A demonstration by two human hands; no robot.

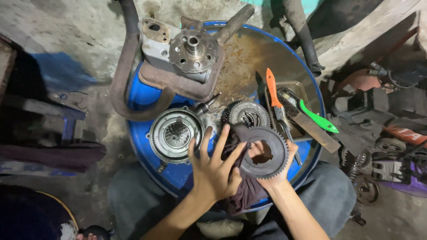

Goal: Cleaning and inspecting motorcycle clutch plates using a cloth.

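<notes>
A blue drum top (142, 95) serves as the surface, its rim blue and its middle rusty brown, and the person sits close with knees at either side of it. At its far edge lies the largest piece, a rusted curved frame (122, 84) carrying a grey metal housing with a round flanged hub (193, 51) on top. Nearer, on the left of the surface, sits a round clutch basket (175, 134) with a ring of teeth inside, and just right of it a smaller toothed gear (247, 113) lying flat. A shallow clear tray (307, 93) at the right holds a green-handled brush (316, 116), a flat metal bar (316, 132) lies under it, and orange-handled pliers (276, 100) lie across the tray's left edge. Off the surface to the right, dim engine parts and springs (378, 155) clutter the floor. At the near edge a large dark gear (265, 152) with a wide centre hole is held up flat toward the camera by the right hand (275, 175), which grips it from below with fingers showing through the hole. A dark cloth (242, 186) hangs between the hands, touching the gear's left side. The left hand (213, 171) lies spread over the cloth, fingers wide and pressed against it.
</notes>
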